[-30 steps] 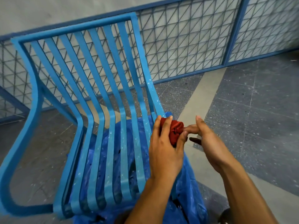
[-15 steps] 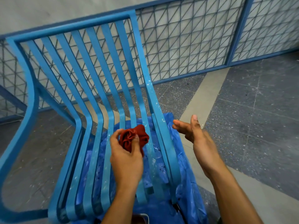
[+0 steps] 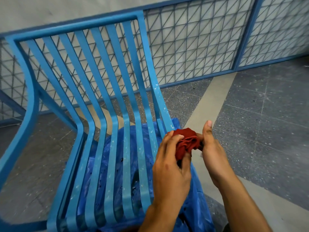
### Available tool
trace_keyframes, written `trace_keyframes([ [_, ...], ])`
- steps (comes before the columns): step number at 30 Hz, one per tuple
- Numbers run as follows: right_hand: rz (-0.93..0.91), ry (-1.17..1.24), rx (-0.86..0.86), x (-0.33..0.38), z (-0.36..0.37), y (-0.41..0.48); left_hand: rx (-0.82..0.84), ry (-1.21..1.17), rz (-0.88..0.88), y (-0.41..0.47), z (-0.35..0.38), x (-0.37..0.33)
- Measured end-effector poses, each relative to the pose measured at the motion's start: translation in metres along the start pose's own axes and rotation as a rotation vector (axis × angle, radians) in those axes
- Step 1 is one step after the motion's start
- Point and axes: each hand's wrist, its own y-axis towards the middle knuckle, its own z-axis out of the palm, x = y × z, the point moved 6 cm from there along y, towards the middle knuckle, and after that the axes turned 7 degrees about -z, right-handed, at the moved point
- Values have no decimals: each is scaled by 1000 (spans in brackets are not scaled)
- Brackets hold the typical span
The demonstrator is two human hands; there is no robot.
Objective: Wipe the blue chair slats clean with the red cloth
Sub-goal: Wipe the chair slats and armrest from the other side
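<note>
At lower right of the frame, my left hand [image 3: 170, 166] and right hand [image 3: 212, 153] pinch the soft, light red cloth [image 3: 187, 143] bunched between them, beside the speckled blue chair slats [image 3: 125, 148].

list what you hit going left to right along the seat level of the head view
curved left chair frame → blue chair slats → left hand → red cloth → right hand → grey speckled floor

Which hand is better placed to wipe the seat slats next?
Left. The left hand wraps most of the red cloth and sits nearest the slats; the right hand is beyond the chair's edge.
</note>
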Motion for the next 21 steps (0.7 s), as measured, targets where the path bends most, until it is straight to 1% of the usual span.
trace_keyframes([
  [5, -93, 78, 114, 11, 12, -1, -124, -226, -260, 9, -12, 17],
  [7, -120, 86, 137, 12, 15, 0, -171, -237, -343, 20, -20, 30],
  [10, -111, 115, 101, 10, 14, 2, -239, -223, -411, 36, -39, 45],
  [13, -102, 131, 70, 5, 13, 7, -258, -263, -339, 44, -53, 33],
  [15, -93, 147, 54, 5, 17, 8, -195, -254, -234, 46, -47, 14],
  [17, -94, 153, 53, 6, 21, 10, -94, -137, -107, 49, -31, -7],
  [19, -104, 148, 39, 5, 22, 13, -9, 44, 33, 49, -10, -21],
  [21, -90, 151, 31, 4, 22, 16, 71, 204, 91, 50, 7, -20],
])
